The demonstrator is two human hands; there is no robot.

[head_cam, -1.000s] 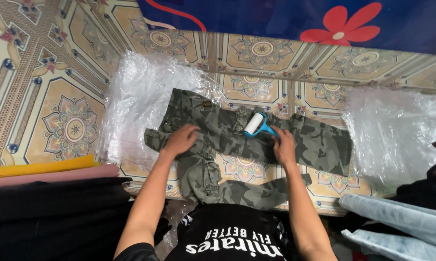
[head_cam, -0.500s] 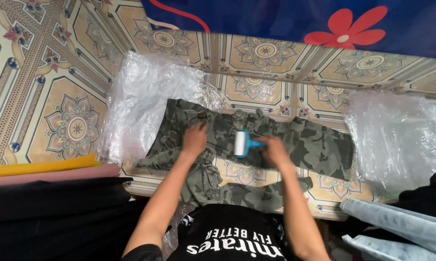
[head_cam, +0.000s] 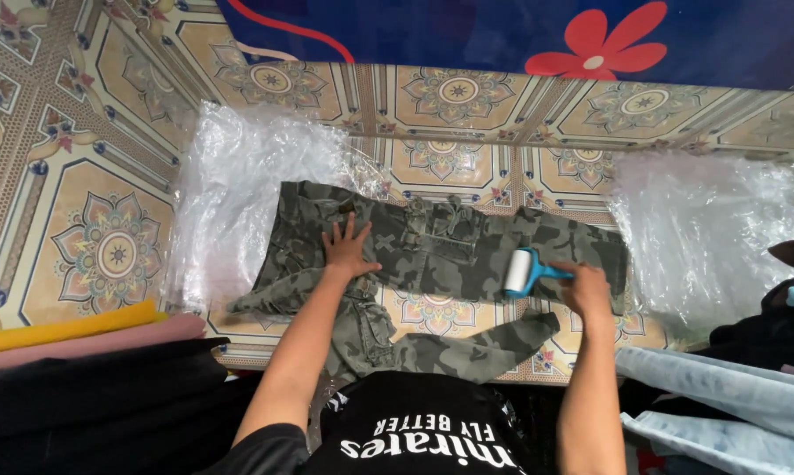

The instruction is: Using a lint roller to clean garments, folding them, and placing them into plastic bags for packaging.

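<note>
Camouflage cargo trousers [head_cam: 441, 251] lie spread on the patterned tile floor, one leg stretched right, the other folded toward me. My left hand [head_cam: 348, 248] presses flat, fingers apart, on the upper part of the trousers. My right hand [head_cam: 586, 288] grips the blue handle of a lint roller [head_cam: 522, 273], whose white roll rests on the stretched leg.
A clear plastic bag [head_cam: 239, 185] lies under the trousers' left end; another plastic sheet [head_cam: 713, 220] lies at the right. Folded yellow, pink and black cloth [head_cam: 80, 352] is stacked at lower left. Light blue denim [head_cam: 722, 405] is piled at lower right.
The lint roller moved left along the trouser leg, then back right toward the leg's end. My left hand stayed pressed on the trousers, shifting only slightly.
</note>
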